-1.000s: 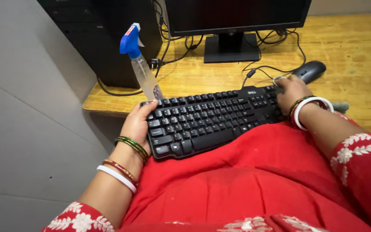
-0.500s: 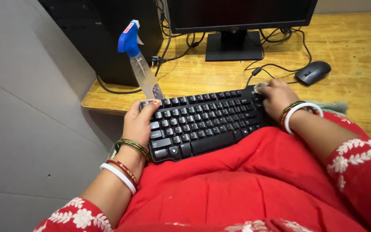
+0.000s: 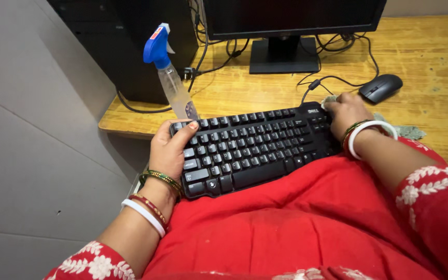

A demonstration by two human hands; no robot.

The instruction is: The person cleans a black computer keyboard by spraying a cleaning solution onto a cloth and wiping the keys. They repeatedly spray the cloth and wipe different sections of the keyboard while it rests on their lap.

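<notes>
Head view: the left hand grips the black keyboard by its left end. The right hand closes over a cloth at the keyboard's far corner.

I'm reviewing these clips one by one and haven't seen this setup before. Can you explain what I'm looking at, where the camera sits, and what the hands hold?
There is no machine here: a person wears a camera on the head, so the single view looks down at their own two hands. The left hand grips the left end of a black keyboard that rests on their red-clothed lap. The right hand is at the keyboard's far right corner, pressing what looks like a small cloth. Behind is a wooden desk with a spray bottle, a monitor, a mouse and a dark computer tower.
</notes>
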